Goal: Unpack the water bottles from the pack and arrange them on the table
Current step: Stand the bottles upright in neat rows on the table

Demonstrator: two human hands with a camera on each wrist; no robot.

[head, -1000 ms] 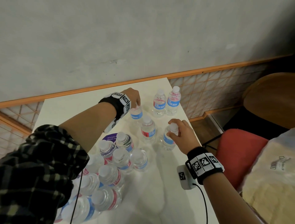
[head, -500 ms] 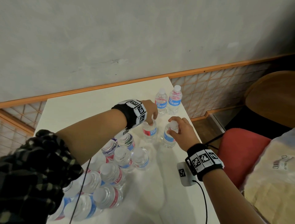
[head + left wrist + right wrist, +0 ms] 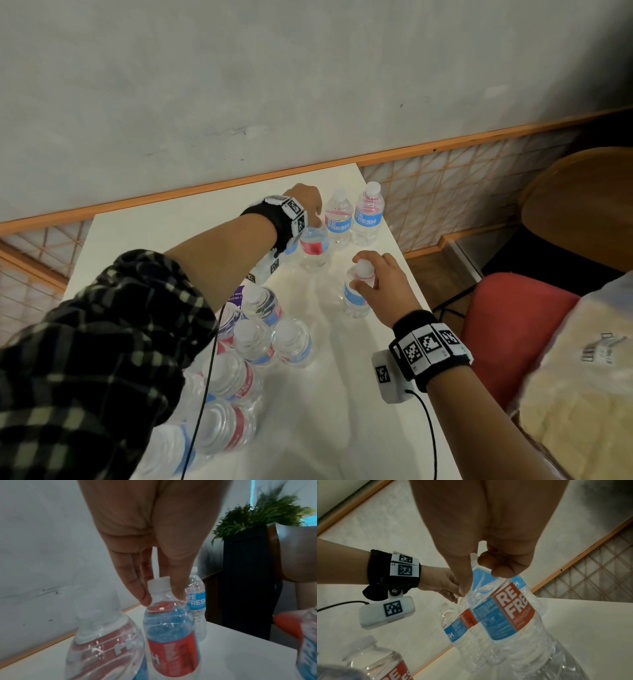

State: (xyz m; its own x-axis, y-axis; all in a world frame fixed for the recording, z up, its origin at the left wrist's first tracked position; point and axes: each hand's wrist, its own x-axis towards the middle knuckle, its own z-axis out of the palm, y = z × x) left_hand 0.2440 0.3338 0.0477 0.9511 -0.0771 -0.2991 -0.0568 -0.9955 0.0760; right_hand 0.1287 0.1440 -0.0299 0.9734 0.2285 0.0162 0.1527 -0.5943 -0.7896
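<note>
Left hand (image 3: 305, 202) farther right, gripping bottle (image 3: 313, 248)

Clear upright water bottles (image 3: 369, 219) on table (image 3: 164, 233)

Hidden under the plaid-sleeved left forearm (image 3: 219, 260): part of the cluster of clear plastic water bottles (image 3: 239, 373). Blurred and cut off, nearest that forearm's wrist camera: one clear bottle (image 3: 104, 649). Cut off at frame bottom: white worktop (image 3: 342, 428).

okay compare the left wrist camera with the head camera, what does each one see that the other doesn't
Only the left wrist view shows a green plant behind the table. Only the head view shows the red chair and the clustered bottles near the person. Both show the left hand pinching the neck of the red-labelled bottle.
</note>
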